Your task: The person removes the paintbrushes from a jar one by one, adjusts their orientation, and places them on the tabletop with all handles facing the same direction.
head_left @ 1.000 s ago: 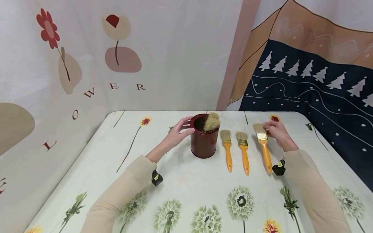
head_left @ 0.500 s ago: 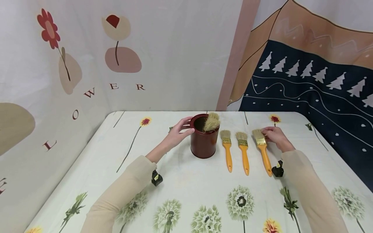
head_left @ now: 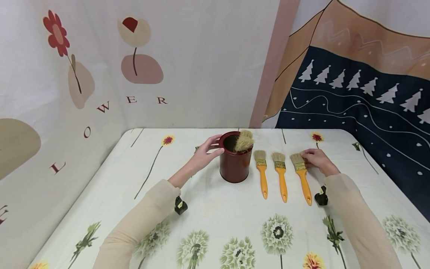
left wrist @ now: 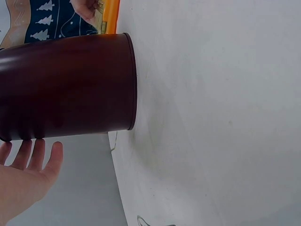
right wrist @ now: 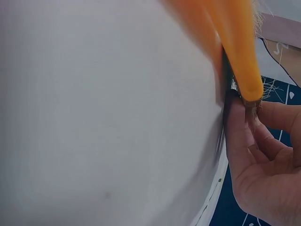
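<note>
A dark red can (head_left: 234,168) stands upright on the flower-print tablecloth, with a bushy straw-coloured bristle tuft (head_left: 244,141) showing above its rim; what is below the tuft is hidden. My left hand (head_left: 203,154) touches the can's left side, its fingers fairly straight. To the right, my right hand (head_left: 317,158) pinches a paintbrush (head_left: 304,181) by its bristle end, between thumb and fingers. This brush has an orange handle pointing towards me. Beside it lie two similar brushes, a middle paintbrush (head_left: 281,173) and a left paintbrush (head_left: 262,172), bristles pointing away.
Pale fabric printed with flowers and letters hangs behind the table (head_left: 215,231). At the right is a dark blue cloth (head_left: 336,97) with white trees. Small black devices (head_left: 180,205) sit at both wrists.
My right hand has lowered the paintbrush towards me and slightly left, beside the other two. The left hand and the can have not moved.
</note>
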{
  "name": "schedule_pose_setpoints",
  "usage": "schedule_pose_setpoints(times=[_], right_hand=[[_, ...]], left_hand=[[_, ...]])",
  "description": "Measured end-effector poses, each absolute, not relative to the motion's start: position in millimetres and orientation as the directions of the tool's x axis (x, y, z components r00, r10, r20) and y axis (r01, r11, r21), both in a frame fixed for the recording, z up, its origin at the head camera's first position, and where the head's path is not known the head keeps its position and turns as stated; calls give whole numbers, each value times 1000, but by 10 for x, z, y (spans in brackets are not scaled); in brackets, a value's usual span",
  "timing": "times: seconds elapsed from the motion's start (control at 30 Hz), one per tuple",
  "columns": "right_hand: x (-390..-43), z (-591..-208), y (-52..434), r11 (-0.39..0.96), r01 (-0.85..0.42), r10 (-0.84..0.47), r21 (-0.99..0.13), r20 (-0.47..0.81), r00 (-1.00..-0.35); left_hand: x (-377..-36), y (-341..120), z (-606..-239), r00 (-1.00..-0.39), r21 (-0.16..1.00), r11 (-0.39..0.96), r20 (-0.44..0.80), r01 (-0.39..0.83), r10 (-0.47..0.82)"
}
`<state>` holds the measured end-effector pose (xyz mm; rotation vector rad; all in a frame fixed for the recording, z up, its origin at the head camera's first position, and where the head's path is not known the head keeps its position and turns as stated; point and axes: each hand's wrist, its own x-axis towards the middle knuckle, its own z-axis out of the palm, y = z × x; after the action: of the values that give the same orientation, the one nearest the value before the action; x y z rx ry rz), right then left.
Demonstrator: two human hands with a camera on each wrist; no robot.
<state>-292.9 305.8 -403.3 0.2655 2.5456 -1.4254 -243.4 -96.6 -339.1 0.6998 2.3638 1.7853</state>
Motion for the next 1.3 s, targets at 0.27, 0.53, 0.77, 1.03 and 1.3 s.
schedule_pose_setpoints(times=[0.27, 0.53, 0.77, 1.03, 1.3], right_hand=[[-2891, -3979, 3045, 559, 263, 72, -786, -270, -960], [-3098, -4231, 3245, 658, 168, 117, -734, -121, -986], [-3412, -4551, 3333, 673, 17, 98, -740, 66, -993], [-3517, -4497, 3076, 599, -141, 2, -788, 178, -984], [-3128, -3955, 2533, 481, -226, -173, -847, 161, -972]], left_hand=[[-2443, -963, -3398, -888, 931, 204, 196, 301, 416], [-2441, -963, -3391, -893, 932, 214, 185, 292, 411], [-2438, -963, -3386, -894, 932, 215, 185, 292, 408], [-2441, -961, -3393, -893, 933, 213, 186, 291, 409], [-2444, -961, -3398, -894, 931, 217, 186, 292, 407]])
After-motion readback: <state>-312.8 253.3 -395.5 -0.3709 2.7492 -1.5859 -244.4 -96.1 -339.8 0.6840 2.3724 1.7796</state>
